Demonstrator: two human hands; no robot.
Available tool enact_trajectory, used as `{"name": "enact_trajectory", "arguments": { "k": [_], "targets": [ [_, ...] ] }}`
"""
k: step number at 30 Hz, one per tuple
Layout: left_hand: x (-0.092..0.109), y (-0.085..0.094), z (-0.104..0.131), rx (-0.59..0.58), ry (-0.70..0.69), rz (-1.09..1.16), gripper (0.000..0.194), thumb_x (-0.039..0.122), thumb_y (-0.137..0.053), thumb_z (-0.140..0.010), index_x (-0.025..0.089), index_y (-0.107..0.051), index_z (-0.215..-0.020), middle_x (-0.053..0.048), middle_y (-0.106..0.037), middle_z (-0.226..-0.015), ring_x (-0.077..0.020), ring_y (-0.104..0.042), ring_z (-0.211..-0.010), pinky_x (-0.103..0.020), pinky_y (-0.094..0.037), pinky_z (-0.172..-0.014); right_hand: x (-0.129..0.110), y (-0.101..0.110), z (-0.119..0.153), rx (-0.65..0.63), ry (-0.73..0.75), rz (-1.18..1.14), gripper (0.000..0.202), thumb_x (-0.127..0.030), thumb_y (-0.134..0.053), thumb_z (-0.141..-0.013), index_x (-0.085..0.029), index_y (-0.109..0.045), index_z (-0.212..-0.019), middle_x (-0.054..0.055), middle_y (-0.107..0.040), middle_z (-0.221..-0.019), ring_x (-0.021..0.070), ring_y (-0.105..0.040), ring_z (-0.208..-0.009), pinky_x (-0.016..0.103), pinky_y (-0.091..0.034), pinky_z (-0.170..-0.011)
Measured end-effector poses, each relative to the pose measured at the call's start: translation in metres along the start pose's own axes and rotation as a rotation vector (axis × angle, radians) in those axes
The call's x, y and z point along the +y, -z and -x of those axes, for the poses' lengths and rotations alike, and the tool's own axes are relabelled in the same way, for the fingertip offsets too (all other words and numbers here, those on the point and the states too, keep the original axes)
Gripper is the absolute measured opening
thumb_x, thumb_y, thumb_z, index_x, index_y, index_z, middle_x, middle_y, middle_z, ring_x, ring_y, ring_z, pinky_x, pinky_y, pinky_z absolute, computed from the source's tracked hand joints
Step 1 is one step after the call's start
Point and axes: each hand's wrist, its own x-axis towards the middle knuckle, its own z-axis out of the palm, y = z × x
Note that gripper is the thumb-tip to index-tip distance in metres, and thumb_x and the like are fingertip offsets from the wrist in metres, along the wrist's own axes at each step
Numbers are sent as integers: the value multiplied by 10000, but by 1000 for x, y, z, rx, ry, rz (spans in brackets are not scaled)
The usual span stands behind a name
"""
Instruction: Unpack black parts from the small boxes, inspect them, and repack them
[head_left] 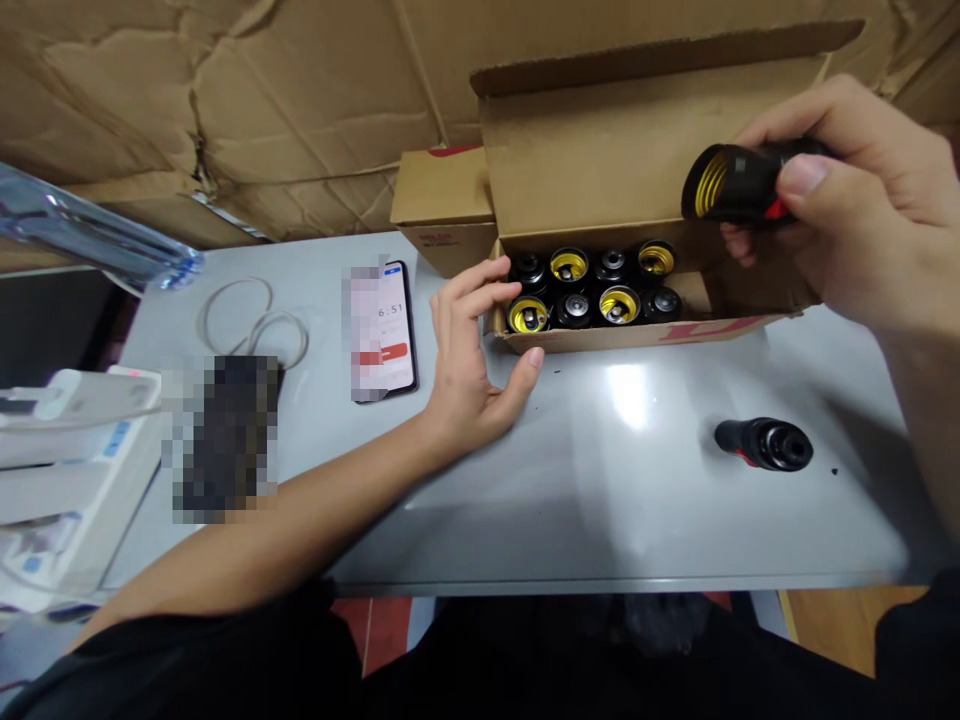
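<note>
In my right hand (862, 190), raised over the right end of an open cardboard box (652, 335), is a black cylindrical part (739, 185). Its flared end faces left and shows a yellow threaded inside; a bit of red shows by my thumb. My left hand (476, 370) rests at the left end of the box, fingers spread against its edge and thumb apart at the front. Several similar black parts (619, 303) stand in two rows in the box, some showing yellow threaded openings, others dark ends. Another black part (765, 443) with a red mark is on the table (600, 500).
Behind the box's left end is a second cardboard box (442, 195). A phone (386, 330) with a lit screen lies left of my left hand. Farther left are a blurred-out dark object (229, 435), a white cable (255, 315) and a power strip (97, 480). Cardboard (322, 90) lines the back.
</note>
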Motion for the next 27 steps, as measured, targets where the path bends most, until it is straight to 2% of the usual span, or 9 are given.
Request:
{"name": "enact_trajectory", "arguments": {
  "k": [2, 4, 7, 10, 14, 16, 22, 25, 27],
  "targets": [
    [-1, 1, -1, -11, -20, 17, 662, 798, -683, -1202, 369, -561, -1691, -179, -643, -1788, -459, -617, -1722, -818, -551, -1471, -2, 1, 0, -43, 0, 34, 559, -835, -975, -1086, -339, -897, -1331, -17, -776, -965, 159, -696, -741, 378, -543, -653],
    [-2, 1, -1, -8, -43, 26, 629, 760, -663, -1217, 378, -555, -1705, -168, -642, -1790, -450, -619, -1719, -812, -543, -1480, -3, 4, 1, -82, 4, 179, 622, -896, -898, -1121, -350, -831, -1412, -38, -741, -990, 148, -680, -783, 369, -548, -714],
    [-4, 0, -2, 3, -62, 37, 624, 750, -666, -1217, 394, -551, -1716, -156, -641, -1785, -446, -617, -1714, -809, -521, -1498, -6, 10, 2, -112, 88, 421, 615, -878, -815, -1193, -345, -755, -1494, -43, -721, -1111, 130, -650, -892, 365, -561, -852],
    [-5, 0, -1, -7, -45, 38, 665, 798, -684, -1195, 392, -554, -1705, -162, -631, -1789, -461, -605, -1715, -819, -511, -1499, -10, 13, 4, -141, 148, 514, 608, -872, -747, -1226, -340, -734, -1522, -32, -735, -1229, 141, -697, -990, 366, -596, -897],
    [-6, 1, -1, -13, -48, 33, 654, 790, -681, -1197, 386, -559, -1697, -168, -631, -1788, -461, -609, -1708, -819, -525, -1487, -15, 15, 6, -181, 2, 479, 655, -934, -598, -1266, -390, -723, -1610, -44, -736, -1177, 138, -714, -959, 358, -629, -892],
    [-7, 2, -1, -13, -64, 20, 638, 772, -670, -1206, 381, -561, -1698, -168, -637, -1781, -457, -611, -1706, -820, -529, -1485, -16, 14, 6, -182, -38, 424, 692, -948, -570, -1270, -378, -747, -1620, -33, -761, -1165, 148, -727, -952, 364, -651, -897],
    [-10, -1, -2, 3, -76, 19, 690, 778, -679, -1200, 374, -533, -1740, -169, -645, -1780, -453, -632, -1689, -800, -562, -1460, -12, 5, 5, -106, 23, 433, 673, -899, -585, -1292, -310, -849, -1486, -11, -816, -1212, 156, -748, -963, 376, -663, -937],
    [-10, -3, -2, 34, -102, 52, 715, 742, -706, -1195, 380, -518, -1782, -163, -657, -1766, -437, -657, -1662, -780, -585, -1443, -11, 5, 6, -128, 38, 462, 691, -917, -577, -1285, -307, -802, -1521, -22, -802, -1201, 148, -746, -970, 373, -659, -943],
    [-10, -4, -2, 42, -112, 45, 716, 731, -702, -1197, 379, -519, -1793, -163, -658, -1764, -432, -663, -1655, -776, -601, -1427, -10, 8, 7, -171, 58, 485, 679, -909, -595, -1279, -314, -744, -1570, -46, -788, -1150, 119, -761, -905, 344, -650, -884]
  ]
}}
